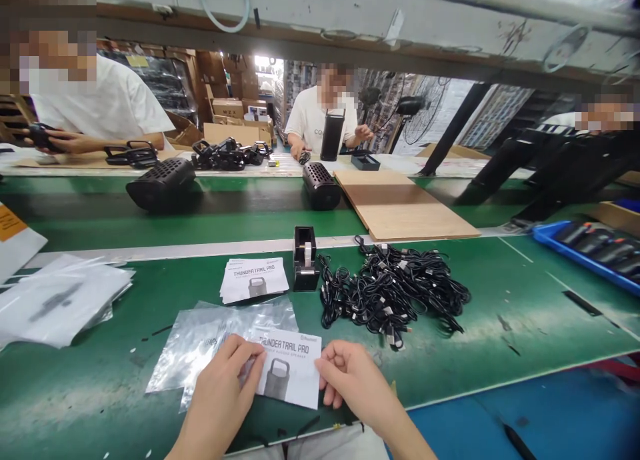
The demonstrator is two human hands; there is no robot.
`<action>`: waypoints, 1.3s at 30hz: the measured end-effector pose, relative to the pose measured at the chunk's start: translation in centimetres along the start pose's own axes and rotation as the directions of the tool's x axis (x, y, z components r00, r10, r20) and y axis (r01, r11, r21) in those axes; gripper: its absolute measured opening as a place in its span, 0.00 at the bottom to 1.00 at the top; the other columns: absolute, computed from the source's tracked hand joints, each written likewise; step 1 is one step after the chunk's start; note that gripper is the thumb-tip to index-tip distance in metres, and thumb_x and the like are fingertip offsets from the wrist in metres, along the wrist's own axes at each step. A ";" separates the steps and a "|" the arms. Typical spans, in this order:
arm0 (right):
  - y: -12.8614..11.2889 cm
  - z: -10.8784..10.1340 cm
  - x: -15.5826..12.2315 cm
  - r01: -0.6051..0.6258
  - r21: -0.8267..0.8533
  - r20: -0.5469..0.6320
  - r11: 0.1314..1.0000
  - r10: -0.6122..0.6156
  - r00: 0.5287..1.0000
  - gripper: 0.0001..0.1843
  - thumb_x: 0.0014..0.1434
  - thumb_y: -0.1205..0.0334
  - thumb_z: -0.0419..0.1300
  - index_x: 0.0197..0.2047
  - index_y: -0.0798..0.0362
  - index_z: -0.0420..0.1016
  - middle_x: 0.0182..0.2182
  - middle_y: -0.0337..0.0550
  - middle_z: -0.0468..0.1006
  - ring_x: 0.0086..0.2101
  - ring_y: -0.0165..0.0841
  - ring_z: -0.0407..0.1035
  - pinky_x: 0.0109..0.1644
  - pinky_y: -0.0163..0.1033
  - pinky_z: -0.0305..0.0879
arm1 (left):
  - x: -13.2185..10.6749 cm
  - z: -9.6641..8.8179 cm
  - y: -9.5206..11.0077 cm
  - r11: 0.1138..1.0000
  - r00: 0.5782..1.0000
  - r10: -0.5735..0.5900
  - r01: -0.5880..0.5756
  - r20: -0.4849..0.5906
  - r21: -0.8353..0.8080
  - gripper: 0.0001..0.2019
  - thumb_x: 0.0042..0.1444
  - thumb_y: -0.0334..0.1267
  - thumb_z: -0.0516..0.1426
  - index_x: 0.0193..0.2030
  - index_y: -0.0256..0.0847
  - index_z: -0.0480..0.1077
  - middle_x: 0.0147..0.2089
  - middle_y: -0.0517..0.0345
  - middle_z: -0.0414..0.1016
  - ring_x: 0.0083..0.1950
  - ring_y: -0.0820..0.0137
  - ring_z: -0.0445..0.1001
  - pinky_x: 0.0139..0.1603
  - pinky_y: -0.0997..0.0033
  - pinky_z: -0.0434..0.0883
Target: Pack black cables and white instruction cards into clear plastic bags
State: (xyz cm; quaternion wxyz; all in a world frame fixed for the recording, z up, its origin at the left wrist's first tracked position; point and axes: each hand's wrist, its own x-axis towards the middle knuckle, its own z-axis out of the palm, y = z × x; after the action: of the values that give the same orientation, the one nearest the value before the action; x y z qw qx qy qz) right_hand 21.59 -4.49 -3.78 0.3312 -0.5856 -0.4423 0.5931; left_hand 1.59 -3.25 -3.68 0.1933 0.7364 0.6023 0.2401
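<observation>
A white printed leaflet [300, 373] with a speaker picture lies between my hands, low over the green bench. My left hand [227, 380] pinches its left side, and my right hand [347, 377] has its right edge between thumb and curled fingers. Clear plastic bags [175, 353] are spread under and left of the leaflet, partly covered by my left hand. Just beyond them sits a stack of matching leaflets [255, 280]. A black tape dispenser [306, 260] stands beside that stack. Right of it is a heap of black cables [400, 290].
More bagged sheets [65, 300] lie at the left. Two black speakers [320, 185] and a wooden board [405, 203] are on the far strip. A blue tray [590, 253] is at the right. Several co-workers sit opposite, one [313, 113] beside an upright speaker.
</observation>
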 end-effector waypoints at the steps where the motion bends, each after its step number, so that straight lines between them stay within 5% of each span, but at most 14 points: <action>1: -0.4 0.5 0.3 -0.009 0.007 0.006 1.000 0.009 1.000 0.10 0.50 0.58 0.55 0.25 0.56 0.63 0.16 0.34 0.70 0.14 0.23 0.63 0.16 0.27 0.57 | -0.1 0.0 0.3 0.998 1.000 -0.014 0.014 0.004 -0.055 0.11 0.57 0.44 0.48 0.30 0.45 0.67 0.30 0.62 0.66 0.24 0.73 0.66 0.27 0.73 0.65; 6: -1.4 4.3 2.0 0.092 -0.165 0.001 0.982 -0.093 0.996 0.06 0.49 0.64 0.54 0.24 0.56 0.69 0.19 0.37 0.73 0.16 0.26 0.64 0.18 0.29 0.56 | -0.1 -0.1 1.8 0.920 0.991 -0.009 0.059 0.132 -0.386 0.12 0.57 0.46 0.49 0.29 0.44 0.68 0.30 0.60 0.64 0.29 0.70 0.66 0.30 0.72 0.67; 9: -2.0 4.6 2.2 0.311 -0.509 0.014 0.803 -0.353 0.935 0.07 0.49 0.68 0.56 0.22 0.53 0.73 0.21 0.39 0.75 0.24 0.30 0.68 0.27 0.31 0.57 | 0.2 0.0 1.3 0.886 0.983 0.023 0.065 0.184 -0.459 0.13 0.57 0.47 0.49 0.29 0.44 0.67 0.30 0.58 0.65 0.31 0.69 0.67 0.33 0.71 0.68; 12: -3.8 1.8 2.2 0.318 -0.698 -0.013 0.642 -0.455 0.890 0.11 0.56 0.64 0.52 0.26 0.50 0.74 0.25 0.38 0.76 0.27 0.31 0.69 0.30 0.32 0.58 | 0.6 0.2 0.1 0.928 0.979 0.014 0.064 0.205 -0.367 0.13 0.57 0.48 0.49 0.30 0.44 0.67 0.30 0.59 0.67 0.31 0.69 0.68 0.33 0.71 0.68; 17: -7.4 -3.8 5.8 -0.019 -0.881 -0.290 0.473 -0.507 0.812 0.14 0.60 0.60 0.49 0.32 0.52 0.75 0.34 0.48 0.73 0.36 0.36 0.69 0.36 0.37 0.60 | 1.0 0.6 -0.6 0.986 0.980 -0.027 0.059 0.195 -0.158 0.14 0.55 0.49 0.48 0.28 0.45 0.67 0.27 0.61 0.69 0.26 0.70 0.68 0.28 0.73 0.67; 22: -7.7 -5.0 10.4 -0.045 -0.859 -0.304 0.511 -0.436 0.847 0.06 0.44 0.62 0.64 0.23 0.56 0.74 0.28 0.48 0.74 0.30 0.37 0.70 0.32 0.37 0.60 | 1.0 0.5 0.2 0.988 0.971 -0.056 0.088 0.232 -0.129 0.14 0.56 0.49 0.46 0.28 0.45 0.66 0.28 0.60 0.69 0.27 0.70 0.68 0.28 0.72 0.66; 28: -6.5 -6.5 9.7 0.005 -0.790 -0.376 0.614 -0.490 0.787 0.17 0.60 0.57 0.45 0.36 0.56 0.73 0.36 0.47 0.73 0.35 0.32 0.68 0.41 0.35 0.61 | 0.9 0.1 0.4 0.982 0.963 -0.095 0.133 0.253 -0.137 0.14 0.57 0.47 0.45 0.29 0.44 0.64 0.28 0.60 0.68 0.29 0.69 0.67 0.30 0.71 0.65; 31: -6.6 -6.2 9.3 0.000 -0.786 -0.393 0.618 -0.500 0.772 0.19 0.58 0.51 0.48 0.39 0.56 0.72 0.40 0.52 0.71 0.42 0.38 0.66 0.45 0.39 0.60 | 0.8 0.2 0.6 0.982 0.970 -0.099 0.131 0.221 -0.139 0.13 0.57 0.47 0.46 0.28 0.44 0.64 0.28 0.60 0.67 0.28 0.69 0.66 0.29 0.71 0.63; 35: -7.2 -5.1 10.7 0.008 -0.780 -0.330 0.626 -0.422 0.844 0.11 0.43 0.56 0.62 0.23 0.57 0.73 0.31 0.53 0.74 0.38 0.44 0.68 0.39 0.41 0.61 | 0.6 0.4 0.9 0.976 0.977 -0.100 0.134 0.191 -0.171 0.14 0.56 0.48 0.46 0.28 0.44 0.65 0.28 0.60 0.67 0.27 0.68 0.66 0.28 0.71 0.62; 39: -7.2 -5.4 12.1 0.067 -0.714 -0.253 0.697 -0.346 0.904 0.11 0.37 0.64 0.63 0.11 0.55 0.67 0.15 0.44 0.70 0.26 0.39 0.69 0.30 0.37 0.60 | 0.5 0.6 1.0 0.970 0.983 -0.105 0.135 0.153 -0.204 0.14 0.56 0.47 0.46 0.27 0.44 0.65 0.27 0.60 0.67 0.27 0.68 0.66 0.28 0.71 0.61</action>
State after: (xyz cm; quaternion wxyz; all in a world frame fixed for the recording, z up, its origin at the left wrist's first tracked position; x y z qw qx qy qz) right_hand 24.85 10.04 -1.64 0.2315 -0.7119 -0.6245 0.2226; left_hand 2.75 -2.98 -3.52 0.3274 0.6886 0.6014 0.2387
